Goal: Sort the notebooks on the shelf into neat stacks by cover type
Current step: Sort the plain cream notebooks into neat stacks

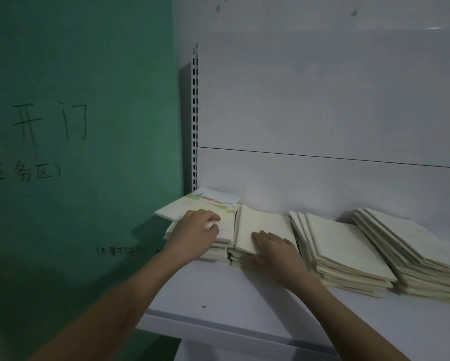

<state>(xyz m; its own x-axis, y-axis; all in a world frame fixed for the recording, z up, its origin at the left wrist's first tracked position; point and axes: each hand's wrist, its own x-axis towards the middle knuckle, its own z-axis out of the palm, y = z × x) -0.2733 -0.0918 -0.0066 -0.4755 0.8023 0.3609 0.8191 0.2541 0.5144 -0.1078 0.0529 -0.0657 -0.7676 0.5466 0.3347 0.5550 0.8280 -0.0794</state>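
While four notebook stacks lay along the white shelf (218,295) from nine to three o'clock, the left hand (195,233) curled its fingers onto the illustrated-cover stack (208,204) and the right hand (273,250) pressed flat, fingers spread, on the plain cream stack (260,222) beside it.

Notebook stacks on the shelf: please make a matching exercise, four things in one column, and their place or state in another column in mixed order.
Things:
1. left hand
2. right hand
3. printed-cover stack
4. rightmost stack

States:
A. fanned out, at the right edge of the view
B. lies flat on a plain cream cover
C. beside the slotted upright, at the shelf's left end
D. fingers curled on a printed cover

Pairs: 1-D, 2-B, 3-C, 4-A
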